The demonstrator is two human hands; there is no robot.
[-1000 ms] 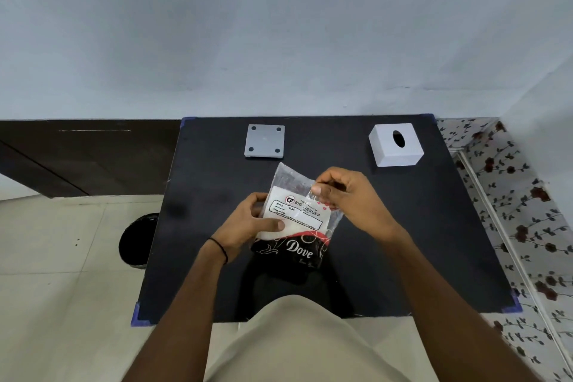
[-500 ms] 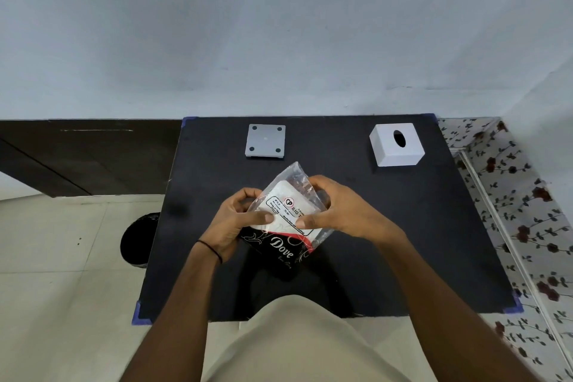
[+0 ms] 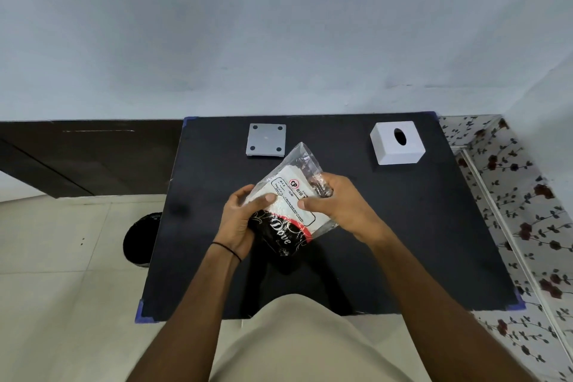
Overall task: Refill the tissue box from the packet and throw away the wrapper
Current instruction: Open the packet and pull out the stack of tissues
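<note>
**A:** What is in front of the person?

**B:** A black desk [image 3: 418,242], seen from above by a camera on the person's head. Both bare hands hold a tissue packet [image 3: 288,198] over the middle of the desk, a little toward the near edge.

**A:** How is the packet held?

**B:** It is tilted, with its clear plastic top end pointing toward the far edge and its black printed end toward the person. The left hand [image 3: 240,223] grips the packet's left side, thumb pressed on the front and fingers curled behind. A thin black band circles that wrist. The right hand [image 3: 338,205] clamps the right side, thumb on the white label and fingers wrapped round the crinkled plastic near the top. Whether the packet is open, I cannot tell.

**A:** Where is the tissue box?

**B:** The white tissue box [image 3: 397,143] sits near the far right corner of the desk, well apart from the hands. It has a dark oval slot on top.

**A:** Anything else on the desk?

**B:** A flat grey square plate [image 3: 266,139] with four dark round spots at its corners lies near the far edge, left of centre, just beyond the packet's top end.

**A:** And around the desk?

**B:** A black bin [image 3: 139,239] stands on the pale tiled floor beside the left edge, partly hidden by the desk.
</note>
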